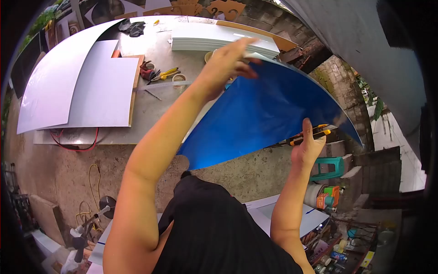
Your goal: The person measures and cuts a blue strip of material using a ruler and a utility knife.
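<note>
A large, thin blue sheet (246, 114) with a glossy face is held up at a tilt in front of me, its outer edge bowed. My left hand (228, 64) is at its upper edge, fingers slightly blurred, with the edge apparently between them. At the lower right, my right hand (311, 145) presses its thumb against the blue face; the other fingers are mostly hidden. A yellow-and-black cutter knife (323, 134) sticks out of that same hand, beside the sheet's lower edge.
On the worktable (159, 116) lie white panels (98, 91), a stack of white sheets (219, 39), yellow-handled pliers (169, 73), a tape roll (179, 79) and a clear ruler (159, 86). A green stool (328, 168) stands at right. Yellow cord (95, 182) lies on the floor.
</note>
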Tool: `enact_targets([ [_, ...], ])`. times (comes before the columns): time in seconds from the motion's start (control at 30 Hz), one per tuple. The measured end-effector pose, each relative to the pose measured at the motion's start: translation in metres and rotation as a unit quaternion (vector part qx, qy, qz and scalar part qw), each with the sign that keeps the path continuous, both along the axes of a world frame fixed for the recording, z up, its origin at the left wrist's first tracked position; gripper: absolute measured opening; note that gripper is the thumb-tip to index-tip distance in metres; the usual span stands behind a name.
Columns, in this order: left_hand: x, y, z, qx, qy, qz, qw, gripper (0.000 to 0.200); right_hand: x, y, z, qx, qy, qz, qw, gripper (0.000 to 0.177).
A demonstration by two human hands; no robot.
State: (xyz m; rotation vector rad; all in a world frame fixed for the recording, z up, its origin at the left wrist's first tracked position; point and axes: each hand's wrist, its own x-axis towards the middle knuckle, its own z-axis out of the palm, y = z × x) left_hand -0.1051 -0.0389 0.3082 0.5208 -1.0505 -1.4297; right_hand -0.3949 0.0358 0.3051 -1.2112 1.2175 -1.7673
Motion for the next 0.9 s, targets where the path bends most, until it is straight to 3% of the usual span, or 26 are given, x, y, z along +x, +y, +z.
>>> enact_targets([
  [0.1,0.033,-0.001,-0.091,-0.031,-0.166,0.224,0.960,0.070,0.033,-0.007,0.012,-0.048,-0.042,0.048,0.997,0.038],
  [0.17,0.034,0.011,-0.195,0.091,-0.168,0.196,0.962,0.081,0.034,-0.010,0.011,-0.025,-0.045,0.059,0.997,0.039],
  [0.23,0.026,0.034,-0.294,0.072,-0.337,0.179,0.922,0.090,0.038,-0.015,0.012,-0.006,-0.050,0.040,0.998,0.041],
  [0.27,0.019,0.046,-0.323,0.093,-0.330,0.135,0.930,0.090,0.041,-0.018,0.015,-0.001,-0.046,0.044,0.998,0.041],
  [0.4,-0.009,0.075,-0.366,0.168,-0.317,0.024,0.933,0.079,0.039,-0.034,0.038,-0.006,-0.035,-0.003,0.999,0.045],
  [0.47,-0.025,0.075,-0.391,0.187,-0.326,0.029,0.926,0.070,0.022,-0.047,0.047,-0.008,-0.053,-0.047,0.998,0.047],
  [0.5,-0.033,0.073,-0.399,0.198,-0.338,0.033,0.920,0.062,0.008,-0.056,0.051,-0.011,-0.072,-0.061,0.995,0.046],
  [0.53,-0.032,0.073,-0.372,0.214,-0.339,0.013,0.916,0.048,-0.013,-0.064,0.055,-0.002,-0.052,-0.059,0.997,0.048],
  [0.63,-0.026,0.054,-0.362,0.226,-0.338,-0.014,0.913,0.041,-0.062,-0.086,0.062,-0.005,-0.055,-0.127,0.990,0.053],
  [0.7,-0.007,0.032,-0.348,0.174,-0.414,0.027,0.893,0.045,-0.102,-0.102,0.055,0.000,-0.039,-0.176,0.984,0.055],
  [0.73,0.006,0.020,-0.337,0.150,-0.422,0.028,0.894,0.051,-0.142,-0.116,0.041,0.002,-0.049,-0.133,0.990,0.055],
  [0.9,0.056,-0.041,-0.248,0.143,-0.606,-0.022,0.783,0.057,-0.221,-0.156,-0.056,0.093,-0.069,-0.187,0.975,0.042],
])
